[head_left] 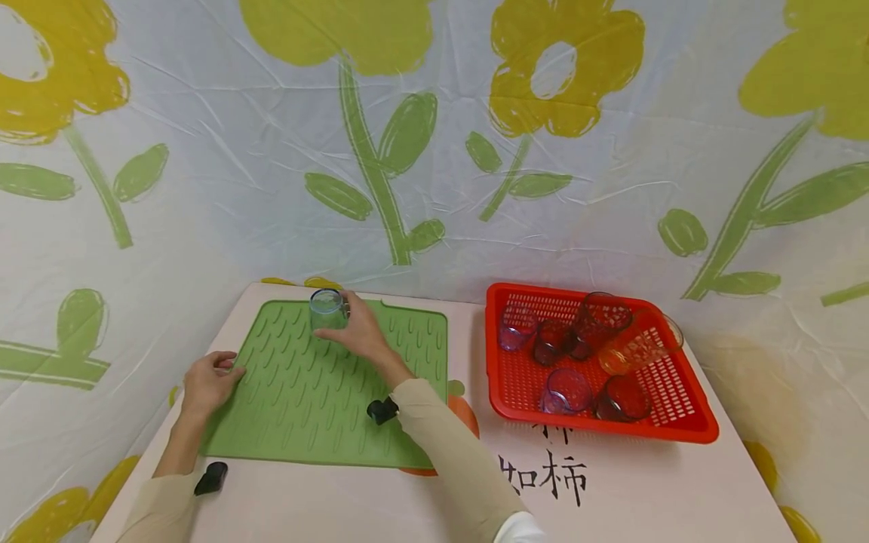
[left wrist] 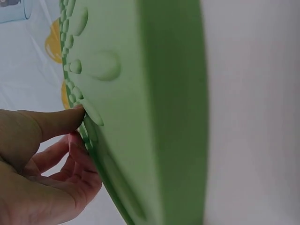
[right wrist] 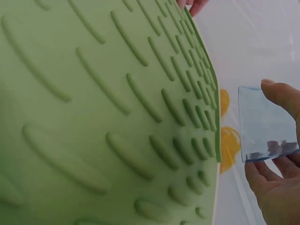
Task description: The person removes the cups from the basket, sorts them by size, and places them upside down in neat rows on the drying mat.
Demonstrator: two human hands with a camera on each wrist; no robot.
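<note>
Above the far left part of a green drying mat [head_left: 326, 407], my right hand [head_left: 360, 328] grips a clear blue-tinted glass [head_left: 327, 305]. In the right wrist view, the thumb lies on one side of the glass [right wrist: 265, 124] and the fingers on the other, with a gap between the glass and the mat [right wrist: 93, 112]. My left hand [head_left: 210, 383] is at the mat's left edge. The left wrist view shows its thumb on that edge of the mat [left wrist: 126, 93] and fingers at its other side, pinching it. The remaining fingers curl loosely.
A red plastic basket [head_left: 498, 407] stands on the right of the pale table [head_left: 339, 501]. Inside are several coloured glasses, among them a purple glass [head_left: 566, 391], a dark red glass [head_left: 623, 398] and an orange glass [head_left: 627, 351]. A flower-printed curtain [head_left: 271, 188] surrounds the table.
</note>
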